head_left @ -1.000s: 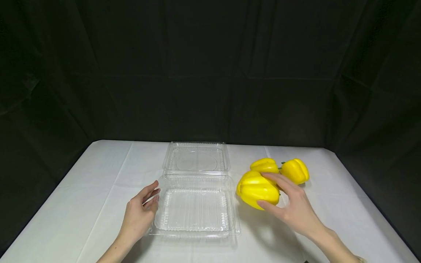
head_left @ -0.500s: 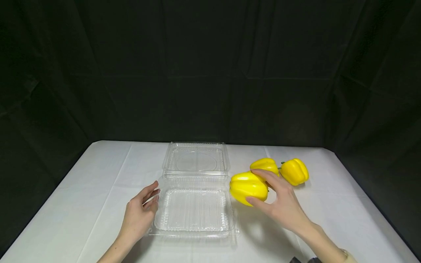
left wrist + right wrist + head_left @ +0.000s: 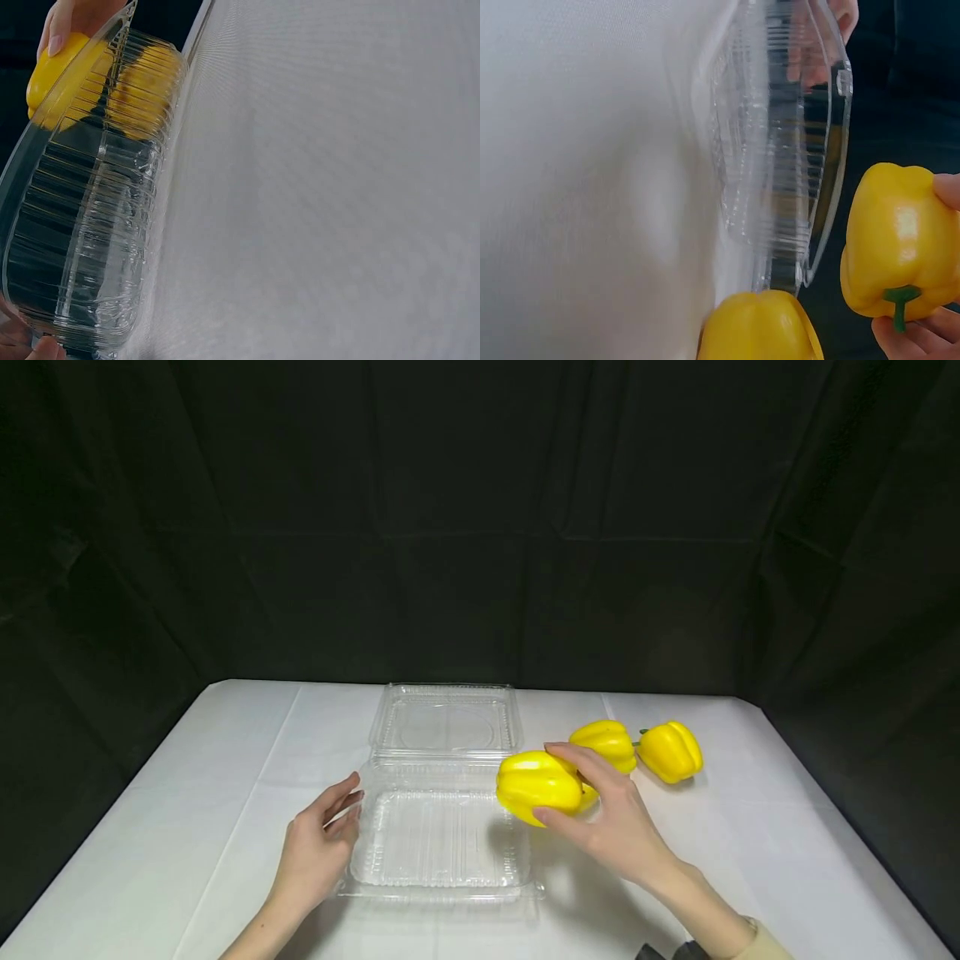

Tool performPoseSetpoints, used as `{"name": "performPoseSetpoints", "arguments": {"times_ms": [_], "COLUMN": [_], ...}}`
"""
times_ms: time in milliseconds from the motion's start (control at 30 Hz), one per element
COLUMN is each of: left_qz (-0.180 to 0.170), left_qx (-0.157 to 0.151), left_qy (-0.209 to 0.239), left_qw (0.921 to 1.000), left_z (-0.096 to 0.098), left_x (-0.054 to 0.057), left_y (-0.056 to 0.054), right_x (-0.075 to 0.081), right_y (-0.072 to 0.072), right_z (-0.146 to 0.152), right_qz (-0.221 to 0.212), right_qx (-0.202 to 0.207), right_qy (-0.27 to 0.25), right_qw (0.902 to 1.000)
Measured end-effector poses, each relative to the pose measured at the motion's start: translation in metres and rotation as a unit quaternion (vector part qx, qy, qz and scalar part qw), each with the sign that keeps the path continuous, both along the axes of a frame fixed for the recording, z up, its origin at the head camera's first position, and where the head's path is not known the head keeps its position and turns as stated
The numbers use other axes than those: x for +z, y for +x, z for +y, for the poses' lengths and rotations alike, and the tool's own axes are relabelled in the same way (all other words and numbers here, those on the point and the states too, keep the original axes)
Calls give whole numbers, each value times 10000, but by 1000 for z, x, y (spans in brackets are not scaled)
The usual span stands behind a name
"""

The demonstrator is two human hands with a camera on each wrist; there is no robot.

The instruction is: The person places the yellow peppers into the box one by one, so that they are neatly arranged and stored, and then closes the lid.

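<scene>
My right hand (image 3: 618,818) holds a yellow bell pepper (image 3: 536,783) between thumb and fingers. In the head view this pepper overlaps the right rim of a clear plastic clamshell container (image 3: 442,839), whose tray holds nothing. In the right wrist view its green stem (image 3: 901,296) hangs toward the fingers below. My left hand (image 3: 318,847) pinches the container's left rim, and its fingertips show at the lower corner in the left wrist view. The lid (image 3: 447,718) lies opened flat behind the tray.
Two more yellow peppers (image 3: 603,742) (image 3: 670,752) lie at the back right of the white table (image 3: 765,860). A sliver of another pepper (image 3: 590,797) shows behind the held one. A black curtain (image 3: 480,527) hangs beyond the table's far edge.
My right hand has carried the pepper leftward, from beside the container to over its right rim, and its shadow now falls in the tray. The left hand and container stay put.
</scene>
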State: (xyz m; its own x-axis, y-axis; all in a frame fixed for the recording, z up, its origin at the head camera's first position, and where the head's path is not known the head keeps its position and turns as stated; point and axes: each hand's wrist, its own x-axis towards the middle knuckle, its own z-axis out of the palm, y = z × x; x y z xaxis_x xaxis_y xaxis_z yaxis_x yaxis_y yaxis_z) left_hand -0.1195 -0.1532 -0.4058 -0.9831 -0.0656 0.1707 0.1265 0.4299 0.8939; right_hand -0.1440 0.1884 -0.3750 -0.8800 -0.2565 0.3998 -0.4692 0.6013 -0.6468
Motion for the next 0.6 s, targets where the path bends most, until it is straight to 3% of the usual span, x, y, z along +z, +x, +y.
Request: {"name": "performPoseSetpoints", "arguments": {"times_ms": [267,600], "left_qz": [-229,-46], "left_qx": [102,65], "left_qy": [15,-18], "left_qw": [9997,10000], "left_z": [0,0], "left_x": [-1,0], "left_y": [-1,1], "right_x": [-4,-5], "right_y": [-3,-5], "right_z": [-8,-19], "right_qz": [-24,-85], "right_qx": [110,240], "right_qy": [-161,-265], "right_qw": [9998,9993]}}
